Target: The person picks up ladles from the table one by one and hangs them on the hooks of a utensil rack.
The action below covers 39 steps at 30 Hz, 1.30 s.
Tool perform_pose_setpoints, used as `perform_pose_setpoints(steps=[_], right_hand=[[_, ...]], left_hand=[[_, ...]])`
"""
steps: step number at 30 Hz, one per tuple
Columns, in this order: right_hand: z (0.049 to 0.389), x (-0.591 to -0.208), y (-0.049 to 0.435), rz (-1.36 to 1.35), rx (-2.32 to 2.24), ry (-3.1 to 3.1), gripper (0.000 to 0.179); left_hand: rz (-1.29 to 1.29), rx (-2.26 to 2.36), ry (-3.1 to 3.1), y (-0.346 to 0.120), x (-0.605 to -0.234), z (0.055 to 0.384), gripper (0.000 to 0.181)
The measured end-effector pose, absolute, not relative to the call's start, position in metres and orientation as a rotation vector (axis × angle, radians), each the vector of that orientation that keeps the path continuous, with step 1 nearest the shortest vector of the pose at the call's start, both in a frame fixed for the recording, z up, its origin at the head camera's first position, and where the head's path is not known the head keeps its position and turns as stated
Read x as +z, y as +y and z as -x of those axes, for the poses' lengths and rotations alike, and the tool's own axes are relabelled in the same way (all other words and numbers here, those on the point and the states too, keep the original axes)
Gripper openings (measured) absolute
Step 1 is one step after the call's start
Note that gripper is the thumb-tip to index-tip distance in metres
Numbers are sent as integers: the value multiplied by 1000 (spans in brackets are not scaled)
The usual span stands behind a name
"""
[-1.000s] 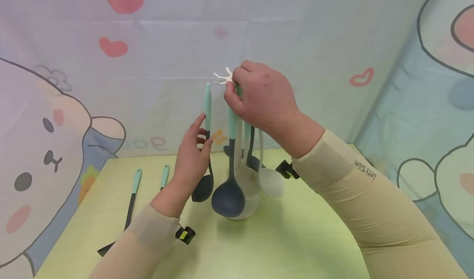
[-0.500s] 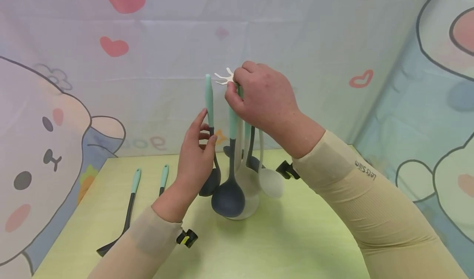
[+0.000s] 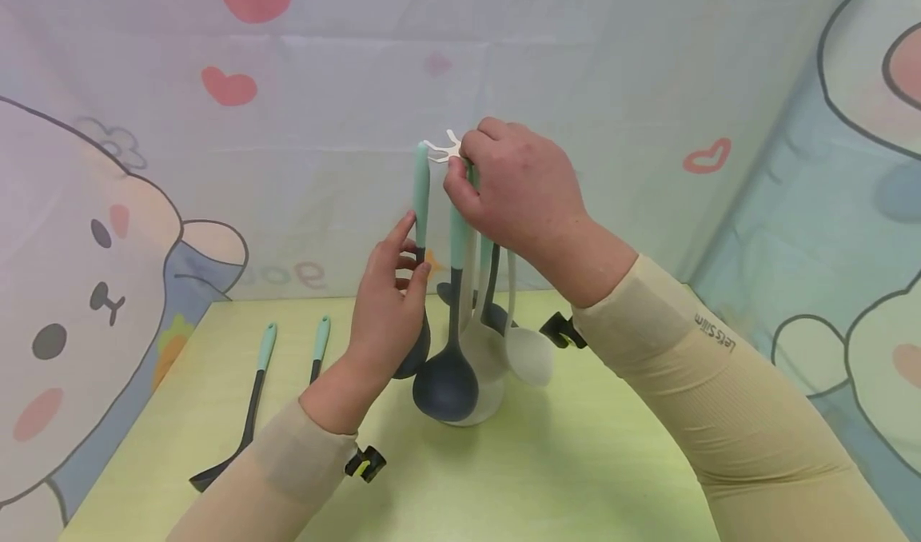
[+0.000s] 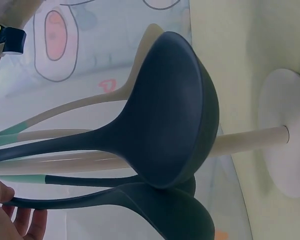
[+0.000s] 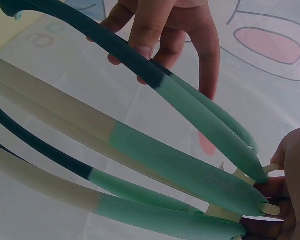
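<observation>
The left arm [image 3: 269, 478] slants up and inward from the lower edge of the head view, its pale sleeve [image 3: 305, 442] ending at a bare wrist [image 3: 334, 394]. The left hand [image 3: 384, 306] stands upright, thumb [image 3: 417, 282] opposing bent fingers [image 3: 400, 232] in a light pinch. The right arm [image 3: 719, 398], also sleeved, reaches in from the lower right; the right hand [image 3: 521, 182], raised higher, shows its back, fingers curled toward the thumb in a pinch.

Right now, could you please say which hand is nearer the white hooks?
Right. The right hand grips the white hooks; the left hand is below them, to their left.
</observation>
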State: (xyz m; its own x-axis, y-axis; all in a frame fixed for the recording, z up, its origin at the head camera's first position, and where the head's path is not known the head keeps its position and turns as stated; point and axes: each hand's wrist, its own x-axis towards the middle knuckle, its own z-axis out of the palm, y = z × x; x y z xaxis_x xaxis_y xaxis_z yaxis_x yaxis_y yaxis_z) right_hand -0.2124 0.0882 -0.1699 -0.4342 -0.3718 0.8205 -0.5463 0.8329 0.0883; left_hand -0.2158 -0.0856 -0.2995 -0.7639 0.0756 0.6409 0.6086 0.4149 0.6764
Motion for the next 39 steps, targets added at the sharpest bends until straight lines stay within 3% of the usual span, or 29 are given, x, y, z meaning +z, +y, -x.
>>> perform_pose_setpoints(steps=[39], right_hand=[[209,-165,91,-591,241,-2156,27]], left_hand=[[620,-1088,-2184,-84,-295,212,64]])
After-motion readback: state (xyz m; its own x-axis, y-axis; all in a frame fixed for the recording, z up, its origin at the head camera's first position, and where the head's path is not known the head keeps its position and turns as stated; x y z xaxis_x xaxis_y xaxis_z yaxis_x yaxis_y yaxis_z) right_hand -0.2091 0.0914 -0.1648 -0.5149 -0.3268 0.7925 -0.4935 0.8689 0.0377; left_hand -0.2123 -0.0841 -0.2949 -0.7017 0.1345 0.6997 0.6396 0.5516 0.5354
